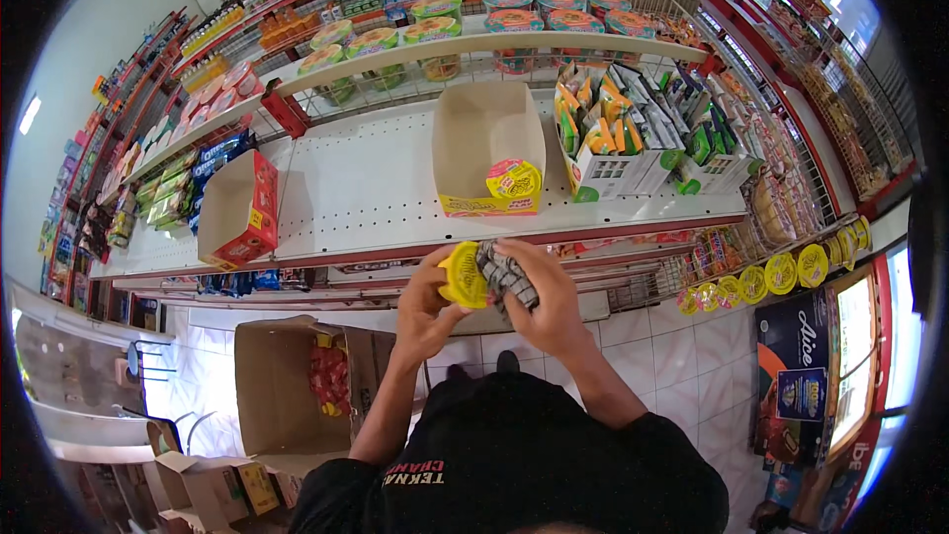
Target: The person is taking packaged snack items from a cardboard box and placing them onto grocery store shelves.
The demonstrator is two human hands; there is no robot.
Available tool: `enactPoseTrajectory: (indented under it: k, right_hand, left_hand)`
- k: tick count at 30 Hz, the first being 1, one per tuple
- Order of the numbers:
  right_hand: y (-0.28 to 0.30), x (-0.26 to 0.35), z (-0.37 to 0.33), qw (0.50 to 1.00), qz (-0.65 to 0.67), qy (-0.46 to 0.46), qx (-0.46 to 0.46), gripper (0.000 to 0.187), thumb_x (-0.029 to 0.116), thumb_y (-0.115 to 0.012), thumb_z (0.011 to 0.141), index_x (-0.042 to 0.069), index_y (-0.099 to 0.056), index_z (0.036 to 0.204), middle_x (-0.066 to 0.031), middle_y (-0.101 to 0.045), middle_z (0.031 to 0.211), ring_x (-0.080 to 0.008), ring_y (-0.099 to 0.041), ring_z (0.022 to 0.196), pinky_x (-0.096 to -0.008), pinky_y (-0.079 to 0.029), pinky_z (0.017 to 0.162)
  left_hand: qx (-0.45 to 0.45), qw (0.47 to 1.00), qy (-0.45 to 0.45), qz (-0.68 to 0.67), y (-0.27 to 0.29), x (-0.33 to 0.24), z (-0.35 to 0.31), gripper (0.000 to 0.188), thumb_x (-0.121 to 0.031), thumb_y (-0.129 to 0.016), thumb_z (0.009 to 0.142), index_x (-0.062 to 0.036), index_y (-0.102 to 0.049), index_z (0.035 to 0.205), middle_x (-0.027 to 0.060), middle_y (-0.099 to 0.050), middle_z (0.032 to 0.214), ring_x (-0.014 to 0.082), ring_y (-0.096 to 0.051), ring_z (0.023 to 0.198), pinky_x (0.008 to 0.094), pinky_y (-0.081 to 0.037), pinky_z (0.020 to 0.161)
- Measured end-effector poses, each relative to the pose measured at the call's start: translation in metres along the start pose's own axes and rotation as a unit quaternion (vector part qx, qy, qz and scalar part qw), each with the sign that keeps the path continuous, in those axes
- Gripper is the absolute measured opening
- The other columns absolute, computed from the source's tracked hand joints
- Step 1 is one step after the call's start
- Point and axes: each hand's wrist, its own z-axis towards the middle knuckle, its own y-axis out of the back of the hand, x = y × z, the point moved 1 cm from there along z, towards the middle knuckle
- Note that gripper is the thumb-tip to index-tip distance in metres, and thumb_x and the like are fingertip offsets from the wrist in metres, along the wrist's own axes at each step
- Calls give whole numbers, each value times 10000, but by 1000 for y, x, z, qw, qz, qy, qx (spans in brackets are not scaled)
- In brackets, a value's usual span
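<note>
My left hand (420, 316) holds a round yellow snack tub (465, 275) on its side, fingers and thumb around its edge. In my right hand (554, 302) is a crumpled grey checked cloth (509, 279), pressed against the tub. Both hands are in front of the shelf edge, at chest height. Just beyond them, an open cardboard display box (474, 133) stands on the white perforated shelf (346, 178). One yellow and pink snack tub (514, 179) lies in its front right corner.
A red display box (242, 213) sits to the left, with packets (178, 188) beyond. White boxes of sachets (623, 170) stand right of the display box. Cup noodles (514, 25) line the shelf behind. A large open carton (287, 376) holding red packets is at floor level, lower left.
</note>
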Motion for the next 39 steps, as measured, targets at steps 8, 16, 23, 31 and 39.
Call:
enactPoseTrajectory:
  k: [8,16,23,31,39]
  right_hand:
    - [-3,14,1,987,-63,149,23,509,-32,-642,685,21,-644,1190,-151,-668,1183,-348,-633,1104,-416,-491,958]
    - [-24,9,-5,986,104,-122,-37,430,-35,-626,797,-36,-607,1227,-164,-672,1132,-248,-657,1035,-335,-505,903]
    - [-47,19,-5,996,-35,50,-65,502,42,-671,768,16,-613,1267,-154,-643,1235,-276,-626,1135,-390,-471,979]
    - [-68,17,-4,993,78,-67,-57,442,81,-660,799,-25,-611,1226,-200,-654,1207,-337,-648,1084,-383,-493,951]
    - [-67,19,-3,988,-76,125,-52,477,155,-707,795,23,-644,1249,-151,-641,1267,-311,-599,1190,-430,-465,998]
  left_hand:
    - [21,997,16,74,15,-5,3,413,-8,-767,824,-31,-548,1174,167,-499,1405,231,-528,1252,363,-503,993]
    - [-170,974,103,-106,24,-3,4,357,-25,-714,876,-5,-516,1172,122,-576,1277,222,-552,1197,332,-517,945]
    - [-124,991,48,29,22,-14,5,453,-42,-555,986,-27,-414,1417,96,-574,1257,158,-565,1117,290,-468,951]
    - [-85,993,15,-78,43,-12,-8,432,-163,-675,943,-17,-540,1326,87,-575,1292,164,-555,1174,314,-460,998]
    - [-85,989,75,-91,58,-25,-7,435,-271,-568,1015,17,-510,1336,113,-568,1332,180,-557,1205,322,-461,1012]
